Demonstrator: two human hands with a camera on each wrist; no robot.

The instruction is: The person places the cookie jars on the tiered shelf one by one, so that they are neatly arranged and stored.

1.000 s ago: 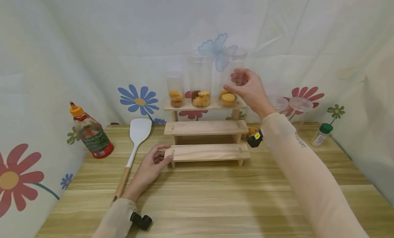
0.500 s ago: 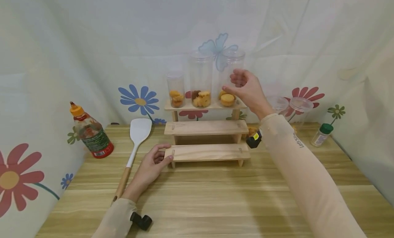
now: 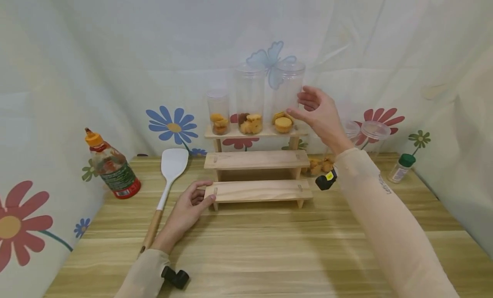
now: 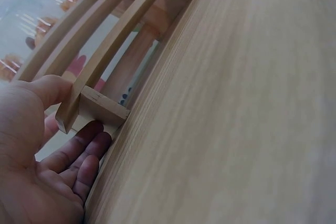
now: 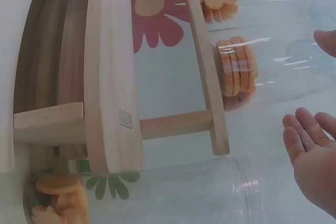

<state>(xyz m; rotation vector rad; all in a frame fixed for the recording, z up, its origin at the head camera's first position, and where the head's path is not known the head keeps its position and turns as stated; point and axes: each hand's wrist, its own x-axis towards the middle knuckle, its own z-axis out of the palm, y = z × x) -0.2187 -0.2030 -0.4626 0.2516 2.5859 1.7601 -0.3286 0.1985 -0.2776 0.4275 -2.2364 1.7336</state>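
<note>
Soft light, white glare streaks on a clear jar (image 5: 270, 69).

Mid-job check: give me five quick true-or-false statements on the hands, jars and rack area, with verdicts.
1. Three jars stand on the top shelf. True.
2. The left hand is on the middle shelf. False: it holds the bottom shelf at its left end.
3. The spatula lies left of the rack. True.
4. The right hand is clenched in a fist. False: its thumb and fingers are apart, near the right-hand jar.
5. The sauce bottle stands right of the rack. False: it stands left.
</note>
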